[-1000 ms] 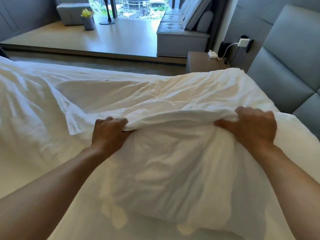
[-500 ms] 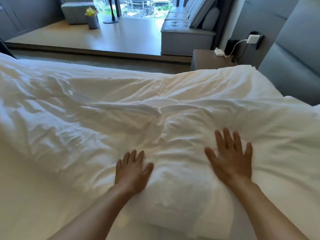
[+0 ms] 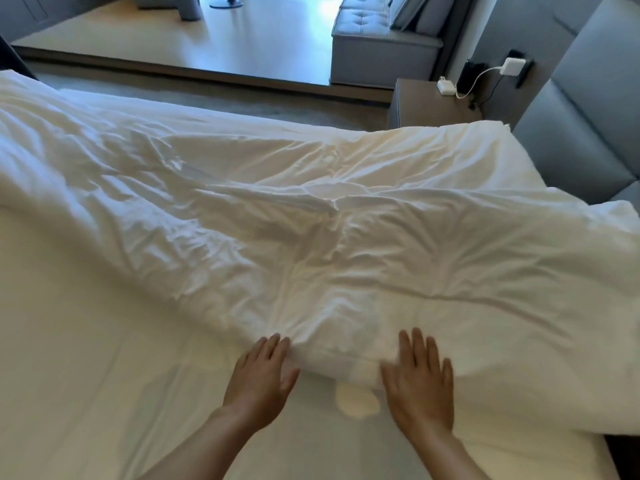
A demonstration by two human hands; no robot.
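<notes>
At the near edge of the bed, left hand and right hand lie flat, fingers straight, grasping nothing, fingertips on the duvet hem. I judge the duvet laid across the bed but badly creased; smoothing is left to do.

A bedroom: white-sheeted bed, padded headboard, bedside table, sofa.

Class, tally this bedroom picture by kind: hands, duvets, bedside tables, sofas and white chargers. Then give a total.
Hands: 2, left hand and right hand
Duvet: 1
Bedside table: 1
Sofa: 1
White chargers: 2, table charger and wall charger
Total: 7
</notes>
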